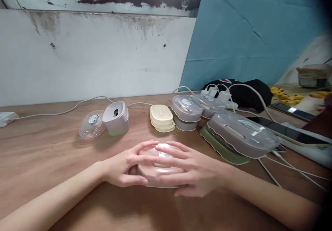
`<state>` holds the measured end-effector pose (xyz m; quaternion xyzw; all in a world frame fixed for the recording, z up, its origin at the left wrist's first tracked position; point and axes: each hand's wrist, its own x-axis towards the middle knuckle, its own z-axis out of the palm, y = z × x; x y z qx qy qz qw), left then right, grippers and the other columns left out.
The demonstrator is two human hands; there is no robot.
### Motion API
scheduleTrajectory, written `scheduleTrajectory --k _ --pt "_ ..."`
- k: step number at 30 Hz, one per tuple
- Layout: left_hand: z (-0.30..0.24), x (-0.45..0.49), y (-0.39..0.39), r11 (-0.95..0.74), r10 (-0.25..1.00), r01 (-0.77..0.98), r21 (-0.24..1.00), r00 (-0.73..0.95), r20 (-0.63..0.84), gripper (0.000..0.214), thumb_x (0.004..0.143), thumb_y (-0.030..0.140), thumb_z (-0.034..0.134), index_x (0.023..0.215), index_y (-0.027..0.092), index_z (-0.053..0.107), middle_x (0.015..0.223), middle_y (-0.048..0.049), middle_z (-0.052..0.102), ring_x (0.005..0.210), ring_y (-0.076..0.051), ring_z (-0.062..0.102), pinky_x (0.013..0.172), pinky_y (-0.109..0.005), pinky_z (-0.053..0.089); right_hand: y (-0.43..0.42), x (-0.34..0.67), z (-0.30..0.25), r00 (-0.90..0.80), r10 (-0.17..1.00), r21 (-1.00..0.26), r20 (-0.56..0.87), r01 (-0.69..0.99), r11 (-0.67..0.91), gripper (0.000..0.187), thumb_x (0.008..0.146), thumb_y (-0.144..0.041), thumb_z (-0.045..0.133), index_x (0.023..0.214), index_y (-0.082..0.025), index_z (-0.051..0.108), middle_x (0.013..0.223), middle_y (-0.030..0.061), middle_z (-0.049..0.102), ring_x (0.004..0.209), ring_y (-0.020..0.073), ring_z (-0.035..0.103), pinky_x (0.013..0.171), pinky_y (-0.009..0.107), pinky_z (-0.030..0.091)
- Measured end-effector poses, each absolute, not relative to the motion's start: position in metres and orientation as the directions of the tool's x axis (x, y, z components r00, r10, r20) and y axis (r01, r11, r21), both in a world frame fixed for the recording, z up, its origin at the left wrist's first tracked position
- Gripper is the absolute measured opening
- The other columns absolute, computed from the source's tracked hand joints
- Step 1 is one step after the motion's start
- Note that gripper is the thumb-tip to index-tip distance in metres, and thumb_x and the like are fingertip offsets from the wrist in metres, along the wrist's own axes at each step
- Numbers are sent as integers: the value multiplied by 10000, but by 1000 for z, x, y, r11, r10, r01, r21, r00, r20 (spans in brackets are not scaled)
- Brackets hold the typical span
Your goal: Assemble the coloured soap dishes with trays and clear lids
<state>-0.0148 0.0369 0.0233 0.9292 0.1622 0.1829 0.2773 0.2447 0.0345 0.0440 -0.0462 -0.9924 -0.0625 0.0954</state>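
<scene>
Both my hands rest on a small pinkish plastic container [150,172] with a shiny clear lid, which sits on the wooden table in front of me. My left hand [129,163] curves around its left side, fingers over the top and thumb low at the near side. From the right, my right hand [192,170] lays its fingers across the lid and wraps that side. Much of the container is hidden under the fingers. Behind it stand a stack of cream-coloured plastic pieces [161,115] and a lilac cup-shaped container [116,118] tilted next to a clear domed lid [89,129].
Grey lidded containers [186,111] stand at back right. A larger lidded container [236,129] rests on a green tray [220,144]. Beyond lie white cables, chargers [224,96], a phone [287,130] and a black cloth item [255,94]. The white wall [98,61] bounds the table.
</scene>
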Motion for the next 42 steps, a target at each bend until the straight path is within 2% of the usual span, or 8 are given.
scheduleTrajectory --k 3,6,15,21,24,30,33,42 --pt "17 15 47 -852 400 239 466 872 283 577 859 308 497 1375 190 268 1465 -137 168 1357 -269 164 1073 -417 271 15 257 44 -948 267 165 173 295 941 487 853 -202 449 1336 -235 395 1452 40 317 1360 244 169 1072 466 200" --pt "8 32 52 -802 585 476 361 750 310 639 863 252 459 1398 86 152 1439 -214 194 1341 -282 208 1068 -436 281 1 268 35 -811 505 234 295 574 785 493 860 -149 412 1349 -199 383 1434 71 350 1329 282 251 1021 478 275" --pt "0 12 34 -715 696 648 263 694 183 414 884 154 338 1279 78 434 1368 -181 402 1273 -267 367 1039 -423 355 12 259 18 -487 756 342 437 868 361 414 865 -159 399 1268 -156 492 1302 141 510 1178 329 450 878 490 384" --pt "0 -7 16 -701 709 676 228 696 114 454 895 135 294 1339 74 367 1418 -153 339 1323 -238 282 1074 -431 290 19 257 17 -413 785 355 462 897 264 391 855 -146 440 1233 -112 531 1266 157 540 1150 335 483 869 446 428" --pt "5 -12 11 -712 693 669 213 718 66 469 921 208 309 1380 109 301 1450 -128 276 1342 -229 231 1094 -445 227 16 251 14 -404 768 307 497 910 280 415 828 -139 480 1236 -76 523 1321 188 478 1253 402 345 964 557 328" --pt "12 -24 11 -687 708 697 204 706 -28 587 931 408 330 1412 93 214 1476 -133 158 1365 -239 129 1108 -439 158 15 211 13 -853 517 -123 70 507 853 565 913 -380 379 1417 -169 237 1471 93 247 1363 263 141 1078 487 234" --pt "12 -34 14 -686 704 694 219 709 -41 633 923 440 347 1420 88 176 1478 -137 120 1368 -235 99 1113 -427 138 22 196 15 -845 534 -278 -14 516 810 596 919 -423 348 1432 -175 172 1492 77 157 1370 251 97 1098 488 167" --pt "14 -40 16 -649 737 731 211 673 -65 645 914 443 367 1417 79 190 1479 -140 119 1368 -248 88 1113 -432 124 33 202 13 -816 578 -291 -28 560 776 545 929 -438 321 1418 -217 229 1491 77 153 1367 276 83 1083 541 147"
